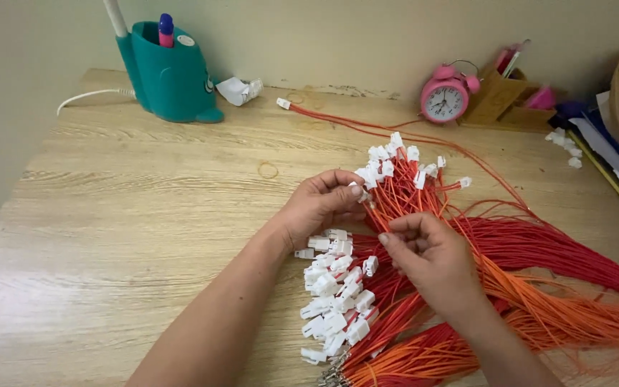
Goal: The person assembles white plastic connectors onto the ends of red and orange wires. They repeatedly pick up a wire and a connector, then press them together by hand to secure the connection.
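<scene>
Gripping a fanned bundle of red wires (402, 197), the left hand (317, 208) is closing its fingers around the stems just below the white plastic connectors (388, 161), which are spreading out toward 1 o'clock from that hand. The bundle's long axis is running from 11 o'clock at the connector tips down to 5 o'clock, where the red strands are passing under the right hand (431, 261) and joining the thick red-and-orange mass (560, 287) trailing off to 3 o'clock across the wooden surface (123, 236).

The right hand is lying at 5 o'clock from the left, touching the same strands lower down; its fingers are curling inward and its thumb and forefinger seem to be pinching 1 or 2 wires, though the fingertips are partly hiding each other, so the exact hold is hard to tell. The left hand is the nearer one to the connector ends; the right is nearer to the loose tails.

A second cluster of white connectors (334, 294) is lying flat at 6 o'clock from the left hand, between the 2 forearms, touching neither hand. A single long red lead (338, 120) is stretching toward 11 o'clock. At 12 o'clock a pink alarm clock (444, 97) is standing, and at 10 o'clock a teal pen holder (170, 75) is sitting well apart.
</scene>
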